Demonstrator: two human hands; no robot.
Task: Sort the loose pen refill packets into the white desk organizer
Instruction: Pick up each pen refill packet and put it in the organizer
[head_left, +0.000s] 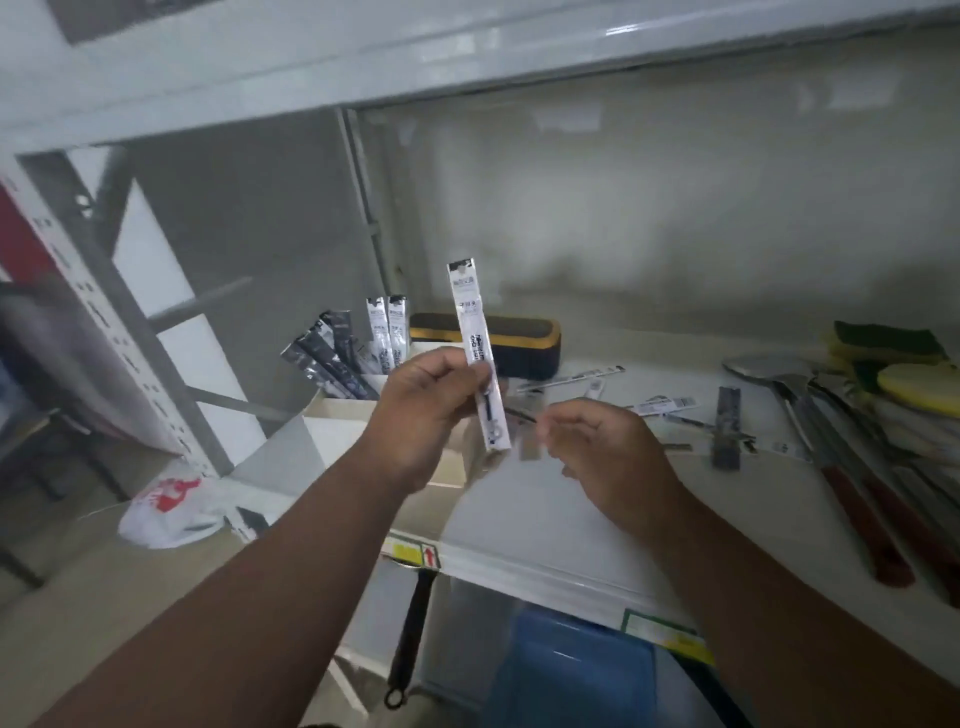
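Item: refill packet (477, 358), pinched at mid-length by left hand (423, 410), raised above white organizer (332, 431); long axis near upright, top leaning slightly left. Right hand (602, 447): fingers loosely curled, grasping nothing discernible. Step: carrying 1 packet to a compartment. Next, judged: lower it end-first beside standing packets (387, 332)
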